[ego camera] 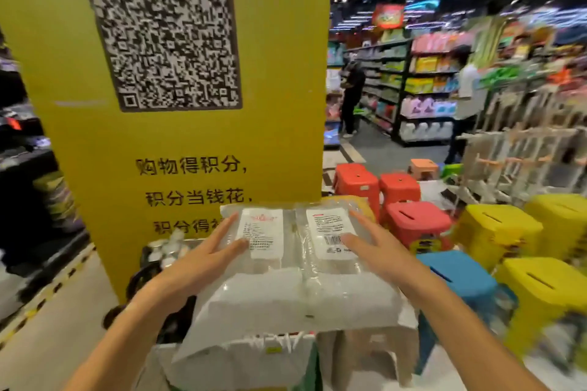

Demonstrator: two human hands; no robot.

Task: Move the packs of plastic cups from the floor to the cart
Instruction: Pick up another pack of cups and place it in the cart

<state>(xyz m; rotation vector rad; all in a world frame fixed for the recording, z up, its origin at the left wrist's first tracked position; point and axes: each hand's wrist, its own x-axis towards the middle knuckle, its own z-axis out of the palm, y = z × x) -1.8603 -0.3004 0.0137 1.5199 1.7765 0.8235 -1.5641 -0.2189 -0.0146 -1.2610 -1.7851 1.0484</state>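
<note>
Under the straight fingers of the left hand (203, 259) and the right hand (378, 255), the two clear film-wrapped packs of white plastic cups (305, 292) are shining glossy, the thin wrap crinkling and catching the light (the cups inside are looking milky and smooth). Beneath the fingertips, the white rectangular printed labels (330, 232) are showing a flatter, paper-like matt face. Beyond the fingers, the tall yellow pillar with the black code (190, 143) is looking smooth and matt. Out past the right hand's fingers, the red, blue and yellow moulded plastic stools (416, 222) are giving off a smooth, faintly satin sheen.
</note>
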